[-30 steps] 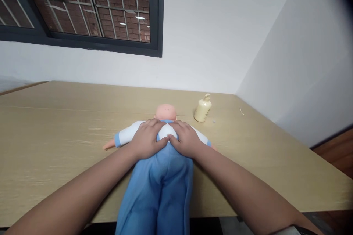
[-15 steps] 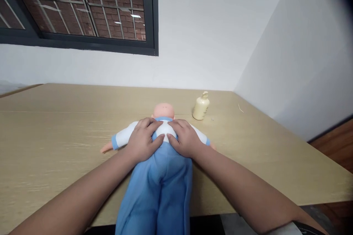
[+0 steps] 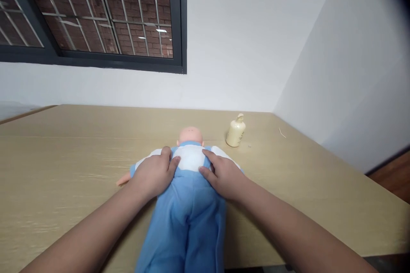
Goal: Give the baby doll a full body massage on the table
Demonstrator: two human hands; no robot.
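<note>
A baby doll (image 3: 192,158) in a white top with blue trim and blue trousers lies face down on the table, its head at the far end and its legs running over the near edge. My left hand (image 3: 155,172) rests on the left side of its back, thumb apart from the index finger. On the right side my right hand (image 3: 226,175) lies in much the same way, thumb and index finger spread. The other fingers drape over the doll's sides and are mostly hidden. Both palms touch the doll without lifting it.
A cream pump bottle (image 3: 236,132) stands on the wooden table (image 3: 80,149), beyond the doll to the right. Near the right edge lies a thin pale strand (image 3: 282,132). White walls and a barred window (image 3: 112,13) rise behind the table.
Both hands have slid apart, from the middle of the doll's back out to its sides, baring more of the white top. The view has tilted up slightly.
</note>
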